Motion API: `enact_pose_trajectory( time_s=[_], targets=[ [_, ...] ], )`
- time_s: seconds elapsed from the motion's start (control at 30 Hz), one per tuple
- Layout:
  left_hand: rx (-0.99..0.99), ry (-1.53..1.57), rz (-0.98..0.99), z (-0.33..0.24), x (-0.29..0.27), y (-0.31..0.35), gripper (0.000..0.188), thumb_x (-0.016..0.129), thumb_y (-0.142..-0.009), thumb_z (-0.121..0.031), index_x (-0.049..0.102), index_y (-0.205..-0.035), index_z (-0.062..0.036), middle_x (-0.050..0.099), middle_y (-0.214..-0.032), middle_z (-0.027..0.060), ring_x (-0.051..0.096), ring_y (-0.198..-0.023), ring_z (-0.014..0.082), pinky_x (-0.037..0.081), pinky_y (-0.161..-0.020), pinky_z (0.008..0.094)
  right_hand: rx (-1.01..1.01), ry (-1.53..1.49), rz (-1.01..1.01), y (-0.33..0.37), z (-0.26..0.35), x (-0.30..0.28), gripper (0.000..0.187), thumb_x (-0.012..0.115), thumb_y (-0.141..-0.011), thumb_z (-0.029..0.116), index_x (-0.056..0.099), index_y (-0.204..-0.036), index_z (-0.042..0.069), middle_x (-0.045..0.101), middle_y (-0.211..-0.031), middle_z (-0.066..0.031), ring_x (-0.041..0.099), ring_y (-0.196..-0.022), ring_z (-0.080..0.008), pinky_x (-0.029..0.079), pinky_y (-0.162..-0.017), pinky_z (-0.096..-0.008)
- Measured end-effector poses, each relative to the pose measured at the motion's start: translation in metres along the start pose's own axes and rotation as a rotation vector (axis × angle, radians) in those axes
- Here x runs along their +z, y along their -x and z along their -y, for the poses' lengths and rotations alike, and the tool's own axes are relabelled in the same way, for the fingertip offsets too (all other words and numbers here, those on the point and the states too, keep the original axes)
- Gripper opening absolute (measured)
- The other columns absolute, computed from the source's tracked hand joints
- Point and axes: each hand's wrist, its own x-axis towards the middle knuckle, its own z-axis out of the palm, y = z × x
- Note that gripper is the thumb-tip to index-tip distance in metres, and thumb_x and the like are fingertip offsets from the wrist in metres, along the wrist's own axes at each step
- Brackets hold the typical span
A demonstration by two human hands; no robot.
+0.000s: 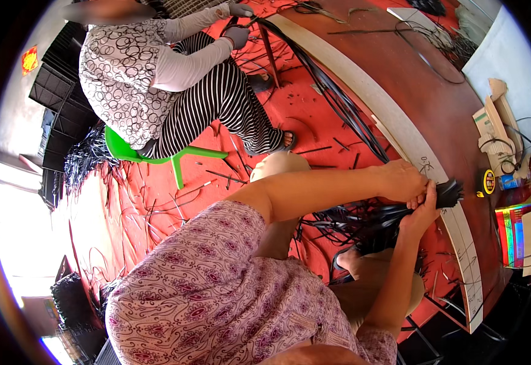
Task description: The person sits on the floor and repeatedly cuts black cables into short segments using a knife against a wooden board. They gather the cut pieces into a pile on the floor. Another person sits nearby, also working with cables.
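My left hand [403, 181] and my right hand [421, 213] meet at the edge of the table, both closed around a bundle of black flat strips [448, 193]. The short, even end of the bundle sticks out past my fingers over a long pale board [422, 159]. Its other end hangs loosely below my forearm, toward my lap. Pencil-like marks show on the board beside my left hand. What lies between my palms is hidden.
A red-brown table [363, 55] bears a yellow tape measure [489, 181], torn cardboard [495, 137] and loose strips. At the far left a co-worker in gloves sits on a green plastic stool [119, 146], handling black strips. Strip scraps litter the red floor covering [302, 115].
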Motion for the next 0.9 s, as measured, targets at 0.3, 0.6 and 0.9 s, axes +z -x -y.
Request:
enact_pose_trajectory(
  time_s=[0.3, 0.6, 0.9],
  targets=[
    [-0.025, 0.26, 0.048, -0.012, 0.01, -0.019, 0.021, 0.052, -0.084, -0.018, 0.061, -0.087, 0.0005, 0.068, -0.081, 0.0096, 0.067, -0.078, 0.0258, 0.053, -0.071, 0.037, -0.059, 0.032, -0.004, -0.01, 0.02, -0.014, 0.018, 0.066, -0.085, 0.017, 0.058, -0.073, 0.006, 0.045, -0.057, 0.0044, 0.038, -0.043, -0.0043, 0.027, -0.038, -0.0215],
    [-0.152, 0.914, 0.153, -0.005, -0.007, 0.0, 0.022, 0.045, -0.095, -0.022, 0.049, -0.098, -0.0011, 0.054, -0.081, 0.0043, 0.053, -0.069, 0.012, 0.042, -0.056, 0.0251, -0.014, -0.008, 0.05, 0.002, 0.03, -0.002, 0.016, 0.067, -0.083, 0.011, 0.056, -0.076, 0.004, 0.045, -0.056, 0.0015, 0.039, -0.043, -0.007, 0.029, -0.039, -0.0213],
    [-0.209, 1.023, -0.212, 0.007, 0.003, 0.018, 0.016, 0.046, -0.094, -0.016, 0.05, -0.093, -0.0009, 0.05, -0.072, 0.0017, 0.045, -0.059, 0.0091, 0.036, -0.049, 0.0219, 0.089, -0.187, 0.136, 0.002, 0.015, 0.014, 0.018, 0.07, -0.084, 0.02, 0.057, -0.089, 0.008, 0.04, -0.06, 0.0044, 0.037, -0.046, -0.0063, 0.03, -0.042, -0.0222]
  ],
)
